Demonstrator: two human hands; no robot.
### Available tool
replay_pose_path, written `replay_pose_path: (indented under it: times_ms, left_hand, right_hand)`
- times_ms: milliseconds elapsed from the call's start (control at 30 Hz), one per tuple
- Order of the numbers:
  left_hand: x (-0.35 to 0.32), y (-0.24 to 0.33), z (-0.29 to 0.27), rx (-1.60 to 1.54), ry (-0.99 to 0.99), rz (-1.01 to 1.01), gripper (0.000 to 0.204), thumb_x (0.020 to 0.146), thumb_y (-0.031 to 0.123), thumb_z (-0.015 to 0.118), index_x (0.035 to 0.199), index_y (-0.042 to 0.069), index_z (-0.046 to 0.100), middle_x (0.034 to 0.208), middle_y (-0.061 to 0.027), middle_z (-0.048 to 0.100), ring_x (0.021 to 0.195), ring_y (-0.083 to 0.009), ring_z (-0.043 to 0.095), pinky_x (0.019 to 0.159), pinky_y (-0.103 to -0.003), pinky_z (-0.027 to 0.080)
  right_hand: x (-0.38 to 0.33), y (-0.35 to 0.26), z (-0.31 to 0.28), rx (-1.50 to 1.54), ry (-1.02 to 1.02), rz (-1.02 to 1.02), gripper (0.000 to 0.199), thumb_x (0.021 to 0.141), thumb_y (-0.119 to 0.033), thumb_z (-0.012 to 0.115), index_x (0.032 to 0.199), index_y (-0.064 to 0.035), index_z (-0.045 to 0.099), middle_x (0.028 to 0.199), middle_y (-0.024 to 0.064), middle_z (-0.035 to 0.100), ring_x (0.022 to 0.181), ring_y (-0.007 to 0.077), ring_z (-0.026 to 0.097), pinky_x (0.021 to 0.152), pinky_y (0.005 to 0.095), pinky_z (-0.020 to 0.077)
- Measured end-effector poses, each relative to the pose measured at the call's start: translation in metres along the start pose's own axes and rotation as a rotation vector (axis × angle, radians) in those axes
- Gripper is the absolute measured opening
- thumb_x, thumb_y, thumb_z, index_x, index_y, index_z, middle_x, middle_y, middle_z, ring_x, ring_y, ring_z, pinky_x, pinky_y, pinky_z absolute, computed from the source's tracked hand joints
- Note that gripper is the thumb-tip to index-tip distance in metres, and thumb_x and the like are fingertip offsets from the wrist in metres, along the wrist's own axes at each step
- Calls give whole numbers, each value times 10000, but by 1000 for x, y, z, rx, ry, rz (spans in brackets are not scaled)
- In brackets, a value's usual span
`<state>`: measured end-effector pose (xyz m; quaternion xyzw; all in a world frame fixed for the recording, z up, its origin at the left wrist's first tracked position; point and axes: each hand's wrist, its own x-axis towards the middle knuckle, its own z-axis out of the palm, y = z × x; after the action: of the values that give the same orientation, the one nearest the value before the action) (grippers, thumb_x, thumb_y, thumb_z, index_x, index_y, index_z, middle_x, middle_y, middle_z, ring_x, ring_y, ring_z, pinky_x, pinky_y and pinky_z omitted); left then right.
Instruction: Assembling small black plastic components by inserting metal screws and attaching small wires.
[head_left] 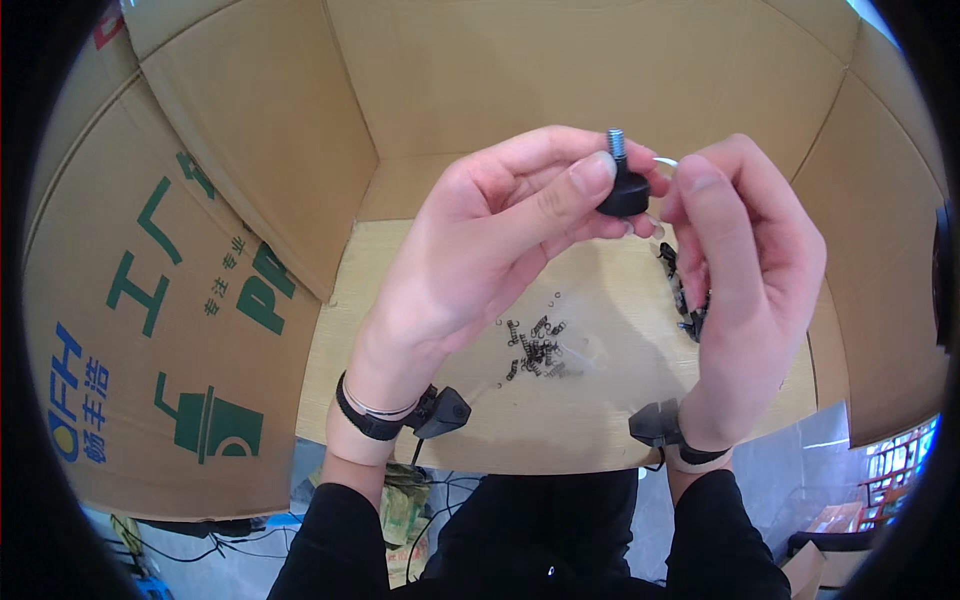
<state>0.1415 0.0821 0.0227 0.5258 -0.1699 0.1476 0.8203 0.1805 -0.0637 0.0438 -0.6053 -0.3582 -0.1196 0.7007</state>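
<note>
My left hand is raised above the table and pinches a black knob with a threaded metal stud between thumb and fingers. Its silver thread points upward and the wider black base is at the bottom. Close beside it on the right, my right hand is closed in a pinch. A thin curved white piece shows at those fingertips; its full shape is hidden. Below the hands, a loose pile of small dark coil springs lies on the tabletop. Several black parts lie partly hidden behind my right hand.
Cardboard walls enclose the light wooden tabletop at the back and both sides. Each wrist wears a strapped black device with a cable. Cables and bags lie on the floor at lower left; a red basket stands at lower right.
</note>
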Motion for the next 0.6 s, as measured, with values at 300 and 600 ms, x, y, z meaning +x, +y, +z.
replay_pose_path:
  times_ms: [300, 600]
  left_hand:
    - [-4, -3, 0, 112, -45, 18, 312, 980, 121, 527, 1219, -76, 563, 1134, -152, 626, 854, -163, 631, 767, -277, 526]
    - [-8, -7, -1, 194, -85, 121, 354, 930, 98, 598, 1241, -67, 557, 1210, -200, 588, 929, -208, 629, 816, -310, 528]
  right_hand:
    - [2, 8, -5, -14, -38, 35, 226, 938, -134, 550, 740, -27, 540, 629, -55, 461, 481, -22, 311, 438, 164, 199]
    - [2, 6, -7, -17, -69, 35, 206, 934, -125, 543, 755, -24, 544, 616, -58, 443, 479, -23, 304, 434, 164, 194]
